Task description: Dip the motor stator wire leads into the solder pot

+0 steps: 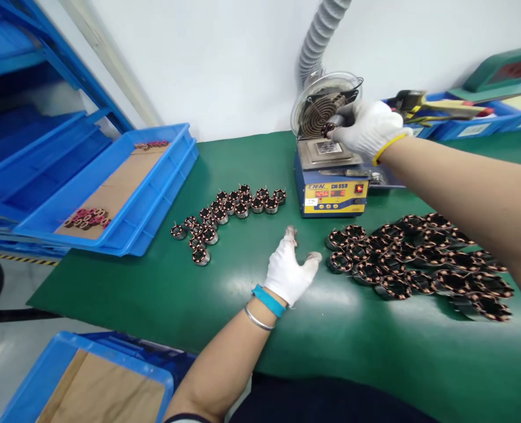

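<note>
My right hand (pixel 370 129), in a white glove with a yellow cuff, is closed on a copper-wound motor stator (pixel 329 129). It holds the stator tilted above the square solder pot (pixel 330 148) of a blue and yellow soldering machine (pixel 333 194). My left hand (pixel 290 267), gloved in white with a blue wrist strap, hovers over or rests on the green table, thumb and fingers apart and nothing between them. To its left stands a group of stators (pixel 229 207); a larger group (pixel 413 252) stands to its right.
A round fan guard (pixel 316 114) and a grey hose (pixel 324 35) rise behind the machine. Blue trays (pixel 154 200) holding cardboard and more parts are at left, another (pixel 159 376) at lower left. Blue bins (pixel 476 126) with tools line the back right.
</note>
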A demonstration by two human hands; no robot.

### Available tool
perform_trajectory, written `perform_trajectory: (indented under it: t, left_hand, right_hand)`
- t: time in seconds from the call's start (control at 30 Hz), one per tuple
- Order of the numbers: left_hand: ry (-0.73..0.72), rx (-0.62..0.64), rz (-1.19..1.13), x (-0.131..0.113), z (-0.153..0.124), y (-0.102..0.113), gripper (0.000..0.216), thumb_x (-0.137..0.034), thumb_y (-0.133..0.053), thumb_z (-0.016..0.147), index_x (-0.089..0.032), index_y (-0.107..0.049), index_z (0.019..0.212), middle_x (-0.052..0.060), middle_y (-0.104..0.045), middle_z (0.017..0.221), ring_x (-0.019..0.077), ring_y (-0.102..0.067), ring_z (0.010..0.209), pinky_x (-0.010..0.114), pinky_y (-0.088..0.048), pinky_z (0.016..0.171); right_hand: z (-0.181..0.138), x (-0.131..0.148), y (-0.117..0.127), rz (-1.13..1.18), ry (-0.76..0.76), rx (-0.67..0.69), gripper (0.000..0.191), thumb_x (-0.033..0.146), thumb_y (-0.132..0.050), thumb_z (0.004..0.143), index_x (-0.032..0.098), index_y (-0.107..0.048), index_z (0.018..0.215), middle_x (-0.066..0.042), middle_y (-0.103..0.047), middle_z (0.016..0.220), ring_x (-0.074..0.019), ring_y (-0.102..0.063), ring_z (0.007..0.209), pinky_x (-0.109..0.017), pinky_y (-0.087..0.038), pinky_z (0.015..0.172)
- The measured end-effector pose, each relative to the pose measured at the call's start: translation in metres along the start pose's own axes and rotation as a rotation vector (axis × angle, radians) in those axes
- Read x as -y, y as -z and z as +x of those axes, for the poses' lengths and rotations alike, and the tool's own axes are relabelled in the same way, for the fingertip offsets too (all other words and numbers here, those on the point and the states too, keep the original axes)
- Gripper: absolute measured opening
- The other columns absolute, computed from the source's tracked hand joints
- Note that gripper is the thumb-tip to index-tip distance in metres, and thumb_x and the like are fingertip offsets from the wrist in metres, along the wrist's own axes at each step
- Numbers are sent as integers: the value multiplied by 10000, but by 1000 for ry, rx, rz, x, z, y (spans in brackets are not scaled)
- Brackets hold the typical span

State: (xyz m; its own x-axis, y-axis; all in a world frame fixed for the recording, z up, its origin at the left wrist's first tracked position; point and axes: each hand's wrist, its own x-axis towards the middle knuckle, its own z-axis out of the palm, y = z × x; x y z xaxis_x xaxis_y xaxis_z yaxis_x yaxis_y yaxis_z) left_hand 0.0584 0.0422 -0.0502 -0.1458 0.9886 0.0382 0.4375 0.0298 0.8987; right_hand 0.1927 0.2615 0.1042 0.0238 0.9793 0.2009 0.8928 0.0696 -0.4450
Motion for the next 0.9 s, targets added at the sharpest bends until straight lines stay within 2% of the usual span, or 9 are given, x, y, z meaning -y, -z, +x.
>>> perform_trajectory:
  t: [0.13,0.27,0.47,0.6,0.77,0.9]
  left_hand:
    - [-22,15,57,0,2,1,822,-348,-699,809,-111,-374,1526,215,-587,1445,333,-636,1247,487,-525,1059]
    - [-10,22,88,-1,3,1,819,-363,-706,802,-127,-393,1520,193,-638,1379,327,-644,1233,471,-517,1069]
    - [-23,40,103,-3,3,3,814,-362,-695,810,-84,-391,1512,219,-633,1378,334,-637,1248,475,-510,1077]
    - [-21,50,138,-4,3,3,803,-358,-693,815,-84,-394,1508,206,-644,1366,313,-640,1248,450,-501,1095]
    - [-24,44,150,-2,3,2,794,-356,-680,824,-94,-386,1514,197,-638,1377,302,-640,1248,443,-507,1090]
    - [-30,43,140,0,4,2,795,-365,-683,823,-91,-395,1512,209,-641,1367,314,-642,1243,451,-518,1079]
  right_hand:
    - [2,-3,-17,-17,-1,23,672,524,-597,827,56,-656,1306,-129,-643,1297,-226,-575,1271,-310,-404,1040]
    - [-1,-5,-25,-40,-25,28,686,536,-621,808,75,-663,1314,-132,-638,1302,-252,-572,1270,-341,-403,1035]
    - [1,-4,-21,-18,-2,16,729,550,-561,821,13,-654,1306,-146,-641,1280,-247,-569,1265,-326,-399,1021]
    - [4,-5,-19,-12,4,-6,717,493,-596,821,-65,-643,1267,-181,-642,1254,-253,-568,1267,-327,-403,1011]
    - [3,-9,-29,-24,-1,-12,722,532,-580,824,-60,-648,1232,-170,-637,1274,-226,-575,1252,-311,-403,1006]
    - [-2,-8,-25,-17,-31,6,756,558,-561,806,2,-639,1313,-129,-643,1282,-224,-568,1259,-339,-401,1001]
